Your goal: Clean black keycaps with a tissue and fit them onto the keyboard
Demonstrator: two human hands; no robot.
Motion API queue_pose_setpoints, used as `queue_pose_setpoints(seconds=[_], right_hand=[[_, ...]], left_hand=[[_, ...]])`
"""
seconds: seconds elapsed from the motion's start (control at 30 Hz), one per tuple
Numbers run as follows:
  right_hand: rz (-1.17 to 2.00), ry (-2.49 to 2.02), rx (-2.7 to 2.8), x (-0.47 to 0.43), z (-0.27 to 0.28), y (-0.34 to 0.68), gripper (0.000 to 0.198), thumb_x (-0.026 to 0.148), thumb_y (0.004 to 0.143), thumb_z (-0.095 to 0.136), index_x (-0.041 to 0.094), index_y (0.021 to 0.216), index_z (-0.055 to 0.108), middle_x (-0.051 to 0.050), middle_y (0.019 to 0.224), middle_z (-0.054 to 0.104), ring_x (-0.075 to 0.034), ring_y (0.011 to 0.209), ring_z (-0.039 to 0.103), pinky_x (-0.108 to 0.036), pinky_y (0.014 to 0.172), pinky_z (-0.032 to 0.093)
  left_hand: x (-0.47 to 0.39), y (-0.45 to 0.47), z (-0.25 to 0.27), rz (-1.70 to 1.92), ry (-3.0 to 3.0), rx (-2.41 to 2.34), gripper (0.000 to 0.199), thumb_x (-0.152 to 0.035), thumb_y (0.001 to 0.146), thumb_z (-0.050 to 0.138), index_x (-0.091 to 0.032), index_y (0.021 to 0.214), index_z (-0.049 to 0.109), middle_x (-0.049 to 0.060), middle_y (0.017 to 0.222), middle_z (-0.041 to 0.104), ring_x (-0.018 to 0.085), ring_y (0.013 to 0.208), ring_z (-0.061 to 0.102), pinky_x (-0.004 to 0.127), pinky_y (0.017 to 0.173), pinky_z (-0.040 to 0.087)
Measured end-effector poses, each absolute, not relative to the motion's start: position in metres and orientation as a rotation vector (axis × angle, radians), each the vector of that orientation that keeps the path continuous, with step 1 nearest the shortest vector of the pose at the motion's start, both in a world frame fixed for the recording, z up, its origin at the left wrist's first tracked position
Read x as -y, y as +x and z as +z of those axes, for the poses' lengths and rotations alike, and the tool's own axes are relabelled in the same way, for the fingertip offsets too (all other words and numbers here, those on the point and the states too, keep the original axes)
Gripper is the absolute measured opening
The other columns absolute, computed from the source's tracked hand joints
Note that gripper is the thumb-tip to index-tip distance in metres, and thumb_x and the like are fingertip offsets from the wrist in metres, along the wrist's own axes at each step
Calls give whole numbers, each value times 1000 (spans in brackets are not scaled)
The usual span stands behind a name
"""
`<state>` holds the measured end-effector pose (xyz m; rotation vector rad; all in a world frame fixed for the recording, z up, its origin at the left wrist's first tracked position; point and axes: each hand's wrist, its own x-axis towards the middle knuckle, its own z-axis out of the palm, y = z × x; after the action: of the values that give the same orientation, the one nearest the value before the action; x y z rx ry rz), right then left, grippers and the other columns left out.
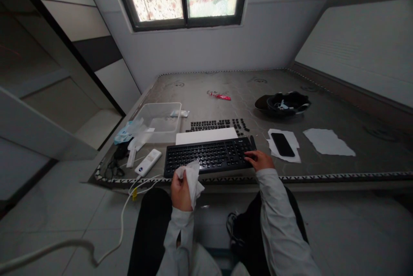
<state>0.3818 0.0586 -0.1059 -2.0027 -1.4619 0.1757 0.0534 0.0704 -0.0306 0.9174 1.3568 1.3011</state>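
Observation:
A black keyboard (206,155) lies in front of me along the near edge of the grey mattress-like surface, its key sockets partly bare. My left hand (181,192) is closed around a crumpled white tissue (193,177) just over the keyboard's lower left edge. At the keyboard's right end, my right hand (260,160) has thumb and fingertips drawn together over the number pad; whatever small thing may be between them is too small to make out. Loose black keycaps (213,125) are set out in rows behind the keyboard, beyond a white strip (206,136).
At left stand a clear plastic box (158,136), a blue-and-white packet (124,133) and a white cabled device (148,162). On the right are a phone (282,144) on white paper, another paper sheet (329,141) and a dark cap (284,104). A red wrapper (221,96) lies farther back.

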Motion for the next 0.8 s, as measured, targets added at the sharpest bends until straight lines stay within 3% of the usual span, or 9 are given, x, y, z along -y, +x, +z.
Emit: queue_pose_setpoints(seconds=[0.3, 0.8], right_hand=[[191, -1987, 1433, -57, -113, 387, 32, 46, 73, 62, 25, 91, 76, -5, 76, 67, -18, 61, 56, -31, 60, 47], [230, -2000, 1349, -57, -109, 377, 34, 48, 74, 60, 23, 89, 77, -4, 74, 66, -16, 57, 53, -32, 63, 47]], left_hand=[[-67, 55, -23, 1313, 976, -1352, 33, -49, 68, 68, -20, 83, 65, 2, 80, 69, 21, 80, 64, 32, 74, 49], [-68, 54, -25, 1322, 980, -1345, 34, -50, 69, 68, -20, 84, 65, 2, 80, 69, 20, 80, 64, 31, 76, 49]])
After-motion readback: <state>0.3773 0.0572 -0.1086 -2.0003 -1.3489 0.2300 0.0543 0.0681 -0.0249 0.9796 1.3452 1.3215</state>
